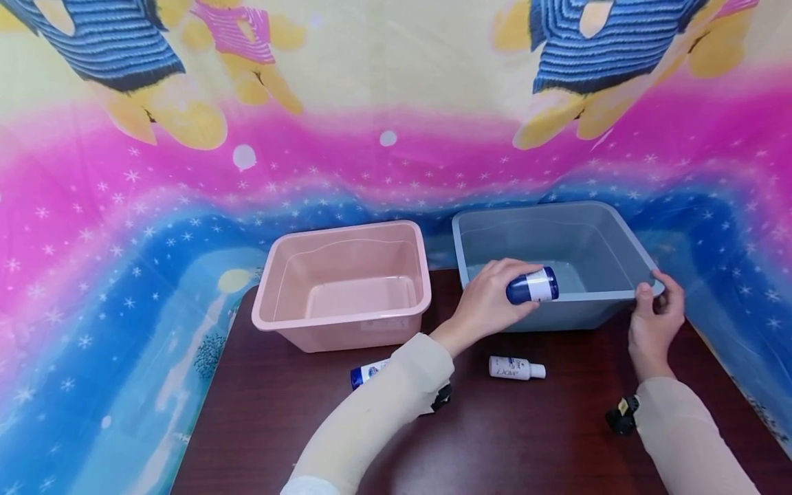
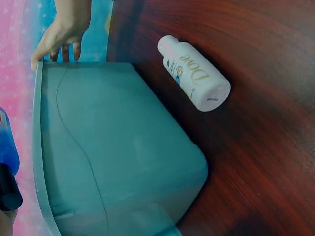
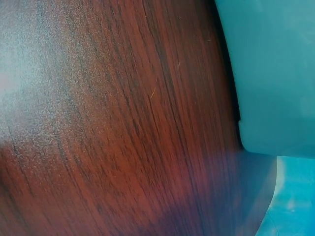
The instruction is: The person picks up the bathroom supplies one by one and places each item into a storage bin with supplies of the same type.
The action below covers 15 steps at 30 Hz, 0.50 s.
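Observation:
My left hand (image 1: 495, 292) grips a small dark blue bottle (image 1: 518, 291) with a white label, holding it tilted sideways over the front rim of the grey tub (image 1: 594, 296). Part of that bottle (image 2: 7, 147) shows at the left edge of the left wrist view. At the tub's front right corner, my right hand (image 1: 657, 323) holds the rim between thumb and fingers. A white Dove bottle (image 1: 510, 368) lies on its side in front of the tub. Only the tub's outer wall (image 3: 275, 73) and the table appear in the right wrist view; the hand is outside it.
To the left stands a pink tub (image 1: 346, 330) with nothing visible inside. A white bottle with a blue end (image 1: 365, 373) lies in front of it, partly covered by my left forearm. Both tubs rest on a dark wooden table (image 1: 526, 440), with a patterned cloth (image 1: 383, 165) behind.

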Each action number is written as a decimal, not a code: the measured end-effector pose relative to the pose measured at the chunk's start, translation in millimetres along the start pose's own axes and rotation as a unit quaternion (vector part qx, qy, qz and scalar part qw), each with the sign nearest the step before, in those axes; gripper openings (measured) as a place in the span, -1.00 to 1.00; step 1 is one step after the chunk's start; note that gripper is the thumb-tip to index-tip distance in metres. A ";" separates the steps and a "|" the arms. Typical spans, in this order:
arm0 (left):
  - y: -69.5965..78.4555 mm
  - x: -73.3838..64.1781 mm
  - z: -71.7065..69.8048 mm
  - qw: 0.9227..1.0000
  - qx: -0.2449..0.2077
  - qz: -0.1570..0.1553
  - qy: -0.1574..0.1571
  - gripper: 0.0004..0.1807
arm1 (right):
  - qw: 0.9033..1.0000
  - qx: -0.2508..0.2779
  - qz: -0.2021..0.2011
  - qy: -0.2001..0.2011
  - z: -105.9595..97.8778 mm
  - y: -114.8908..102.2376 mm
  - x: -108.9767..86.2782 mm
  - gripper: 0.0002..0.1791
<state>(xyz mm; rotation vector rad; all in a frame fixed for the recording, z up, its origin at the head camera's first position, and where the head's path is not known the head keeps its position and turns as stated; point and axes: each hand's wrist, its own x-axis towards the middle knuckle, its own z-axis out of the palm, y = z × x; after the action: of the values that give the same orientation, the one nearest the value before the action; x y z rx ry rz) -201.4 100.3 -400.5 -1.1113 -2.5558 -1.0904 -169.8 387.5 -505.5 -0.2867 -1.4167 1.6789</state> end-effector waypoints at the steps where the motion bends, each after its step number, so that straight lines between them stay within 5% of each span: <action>1: -0.6 1.4 -0.2 1.000 -0.001 -0.001 -0.002 -0.39 | 1.000 -0.003 0.000 0.000 -0.2 0.6 0.1 -0.65; 15: -6.6 19.9 2.4 0.999 0.006 -0.034 -0.020 -0.39 | 1.000 0.006 0.002 0.002 0.3 2.7 1.7 -0.65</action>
<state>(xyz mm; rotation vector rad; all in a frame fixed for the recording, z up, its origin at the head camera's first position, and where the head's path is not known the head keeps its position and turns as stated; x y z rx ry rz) -219.8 110.3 -398.1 -1.0610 -2.6447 -1.0773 -172.2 388.7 -507.2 -0.2859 -1.4027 1.6890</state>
